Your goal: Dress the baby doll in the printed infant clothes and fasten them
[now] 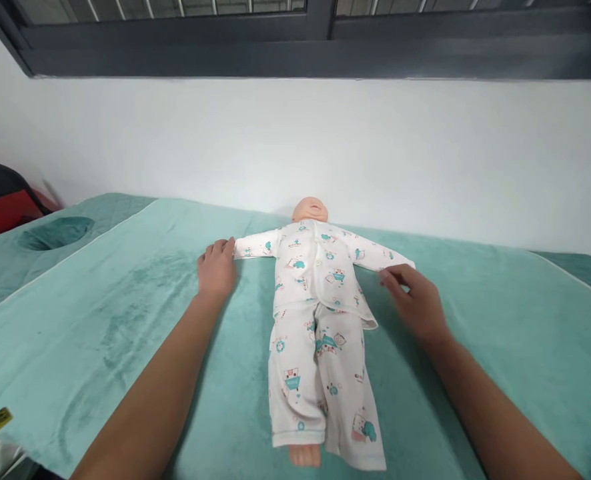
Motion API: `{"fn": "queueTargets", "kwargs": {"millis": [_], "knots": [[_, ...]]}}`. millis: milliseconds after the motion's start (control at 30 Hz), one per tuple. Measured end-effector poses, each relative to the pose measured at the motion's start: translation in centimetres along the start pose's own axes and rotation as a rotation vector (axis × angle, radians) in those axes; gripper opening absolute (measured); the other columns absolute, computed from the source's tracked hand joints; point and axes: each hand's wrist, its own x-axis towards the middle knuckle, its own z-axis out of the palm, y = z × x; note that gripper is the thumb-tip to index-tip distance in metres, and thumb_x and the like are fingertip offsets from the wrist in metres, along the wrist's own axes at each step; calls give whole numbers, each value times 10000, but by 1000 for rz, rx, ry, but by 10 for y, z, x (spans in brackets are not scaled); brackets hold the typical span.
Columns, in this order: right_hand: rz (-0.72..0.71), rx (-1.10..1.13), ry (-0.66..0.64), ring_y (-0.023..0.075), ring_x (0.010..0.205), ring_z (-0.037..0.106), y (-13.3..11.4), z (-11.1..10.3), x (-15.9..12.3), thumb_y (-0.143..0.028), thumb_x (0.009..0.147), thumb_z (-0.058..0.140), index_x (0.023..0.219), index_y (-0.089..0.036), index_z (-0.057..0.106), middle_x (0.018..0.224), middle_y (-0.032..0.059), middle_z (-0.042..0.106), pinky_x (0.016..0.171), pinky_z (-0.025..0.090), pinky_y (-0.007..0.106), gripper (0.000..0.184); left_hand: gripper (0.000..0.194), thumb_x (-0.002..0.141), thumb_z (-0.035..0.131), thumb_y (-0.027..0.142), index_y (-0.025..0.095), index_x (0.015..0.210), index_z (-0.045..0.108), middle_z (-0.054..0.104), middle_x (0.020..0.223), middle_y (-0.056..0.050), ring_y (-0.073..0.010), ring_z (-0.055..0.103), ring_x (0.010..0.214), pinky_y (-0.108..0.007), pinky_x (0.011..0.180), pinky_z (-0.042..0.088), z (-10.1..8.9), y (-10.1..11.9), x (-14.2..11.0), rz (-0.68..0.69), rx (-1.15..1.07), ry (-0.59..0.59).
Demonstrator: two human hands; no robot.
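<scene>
A baby doll lies on its back, head toward the wall, dressed in a white printed pajama top and matching pajama pants. Both sleeves stretch out sideways. At the end of the sleeve on the left, my left hand has its fingers closed on the cuff. My right hand pinches the lower edge of the other sleeve near its cuff. The top is fastened down the front, its lower corner flared out on the right. One bare foot pokes from a pant leg; the other foot is hidden.
A green plush cover spreads under the doll, over a padded bed with a round hole at the left. Behind stands a white wall below a dark window frame. A red and black object sits far left.
</scene>
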Motion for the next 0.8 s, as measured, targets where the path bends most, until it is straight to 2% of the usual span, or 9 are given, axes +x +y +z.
{"fn": "queueTargets", "kwargs": {"millis": [67,167,267,367,433,533,633,733,800], "knots": [[-50,125,-130,204,774,577,-26,3,-18,-444,932,475,818,-230,559,841,43,627,730,451,340,257,513,851,395,72,148,1346,505,478,1386,-199,-403,388,1307,-584,1017,344,-3,5,-1,-17,23,29],[-43,225,-318,199,793,567,-45,7,-41,-470,925,509,903,-243,536,885,31,614,732,453,336,229,511,836,388,57,165,1315,528,451,1423,-163,-333,344,1365,-513,1083,331,-10,19,-13,-2,-24,85],[22,172,-393,202,791,562,-47,7,-55,-486,947,461,901,-245,531,885,26,610,718,444,345,255,389,913,416,199,209,1280,543,528,1349,-101,-244,444,1300,-417,1104,361,-18,43,-43,84,-319,71],[12,126,-293,205,852,568,-47,1,-73,-462,956,457,881,-237,551,933,33,608,767,444,349,255,362,951,446,343,234,1284,536,524,1370,-69,-198,484,1274,-381,1101,384,-29,69,-87,174,-644,-121],[-48,175,-215,198,936,575,-51,-5,-93,-411,958,479,924,-239,554,1014,40,602,819,453,335,191,341,959,446,351,238,1259,559,486,1411,-70,-187,467,1296,-372,1112,372,-38,80,-120,168,-730,-203],[-174,261,-180,190,1061,565,-66,-12,-136,-333,943,527,1039,-251,539,1151,56,567,882,467,312,127,295,962,453,333,249,1208,592,537,1343,-71,-182,501,1255,-372,1091,395,-53,82,-166,85,-825,-199],[-261,232,-131,215,1185,504,-89,-8,-175,-275,908,583,1186,-251,510,1281,87,505,957,454,342,288,301,937,517,329,278,1224,588,548,1324,-67,-192,504,1257,-374,1084,411,-63,79,-207,94,-927,-237],[-328,92,-74,255,1236,443,-113,7,-192,-176,872,597,1245,-232,500,1292,93,518,1014,405,415,390,447,831,678,331,288,1263,571,510,1346,-82,-233,492,1266,-394,1064,436,-65,83,-237,139,-866,-236],[-346,-8,-32,274,1196,456,-127,19,-193,-113,847,592,1183,-221,538,1200,78,585,1009,375,462,357,467,811,696,300,284,1262,575,525,1285,-89,-238,526,1205,-399,1010,477,-61,90,-248,123,-751,-179]]}}
